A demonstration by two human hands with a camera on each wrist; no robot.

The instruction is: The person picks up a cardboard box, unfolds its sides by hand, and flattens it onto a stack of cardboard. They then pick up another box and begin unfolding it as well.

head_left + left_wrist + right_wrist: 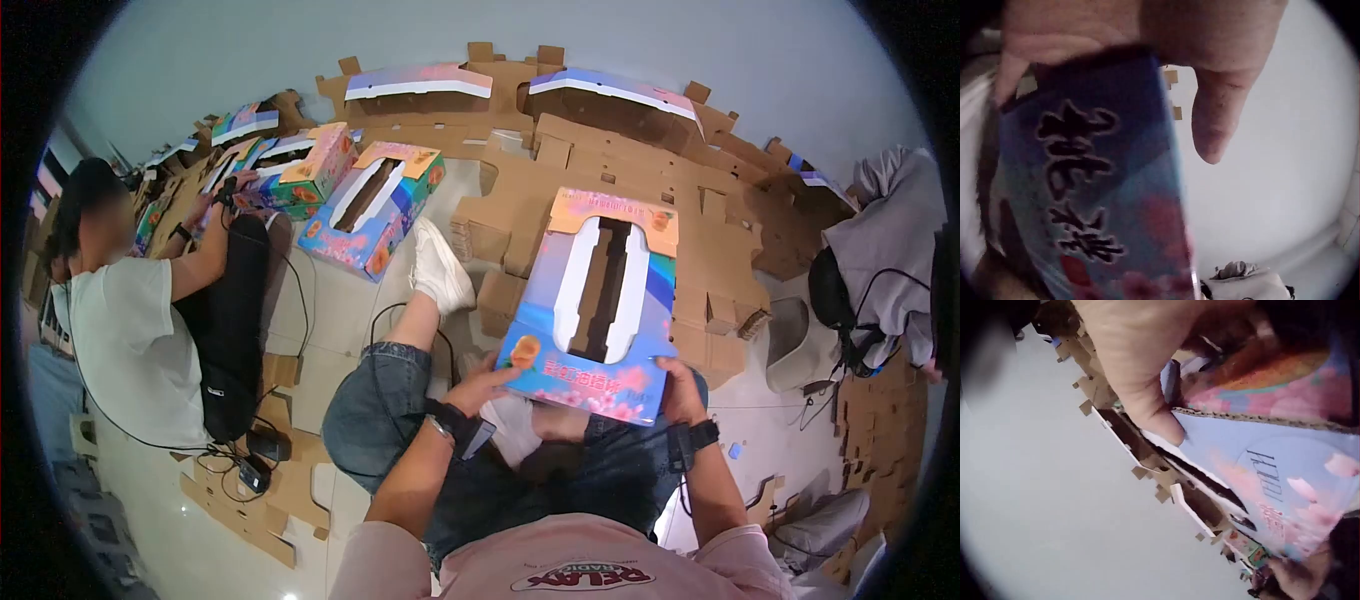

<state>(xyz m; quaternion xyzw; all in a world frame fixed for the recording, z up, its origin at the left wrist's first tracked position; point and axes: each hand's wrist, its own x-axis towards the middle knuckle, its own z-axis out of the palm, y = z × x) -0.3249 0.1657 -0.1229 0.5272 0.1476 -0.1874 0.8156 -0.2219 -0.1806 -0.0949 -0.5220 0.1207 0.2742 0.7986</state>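
A colourful printed cardboard box (pixel 628 262) is tilted over the person's lap, its long top opening edged by white flaps. The left hand (pixel 478 388) grips its near left corner; in the left wrist view the thumb (pixel 1215 119) extends past the box's edge, and most fingers are hidden. At the near right corner the right hand (pixel 683 392) holds the box, its thumb (pixel 1163 425) pressing the edge of the top panel. Its other fingers are mostly hidden around the side. Dark lettering and pink blossoms show on the side panel (pixel 1085 181).
Flattened brown cardboard (pixel 600 150) covers the floor ahead. Another printed box (pixel 372 205) stands left of the white shoe (pixel 440 265). A seated person (pixel 140 320) works beside more boxes at the left. Cables (pixel 225 470) lie near them. A grey-clothed person (pixel 885 260) is at the right.
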